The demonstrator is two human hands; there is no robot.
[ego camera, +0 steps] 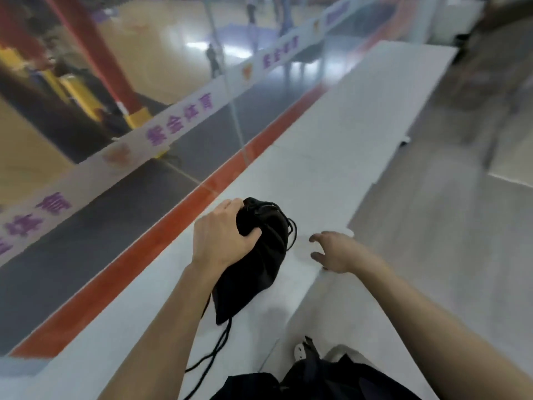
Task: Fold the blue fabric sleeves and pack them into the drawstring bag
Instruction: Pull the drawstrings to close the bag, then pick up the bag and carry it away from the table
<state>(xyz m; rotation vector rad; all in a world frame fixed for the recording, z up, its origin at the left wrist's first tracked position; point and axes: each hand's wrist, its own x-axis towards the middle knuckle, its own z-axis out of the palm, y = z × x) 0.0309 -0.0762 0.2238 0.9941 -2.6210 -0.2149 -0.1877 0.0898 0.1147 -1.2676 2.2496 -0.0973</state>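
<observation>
A black drawstring bag [256,261] lies bunched and bulging on the white table [331,157], its mouth cinched at the far end. My left hand [220,235] grips the bag near its mouth from the left. Black cords [215,350] trail from the bag toward me, and a loop [292,232] hangs on its right side. My right hand [336,251] hovers to the right of the bag with fingers spread, holding nothing. No blue sleeve fabric shows; whatever fills the bag is hidden.
The long white table runs away from me, its right edge [323,272] just under my right hand. A glass barrier with an orange strip [202,194] borders the left side. Dark clothing [317,379] sits at the bottom edge. The floor [432,241] lies to the right.
</observation>
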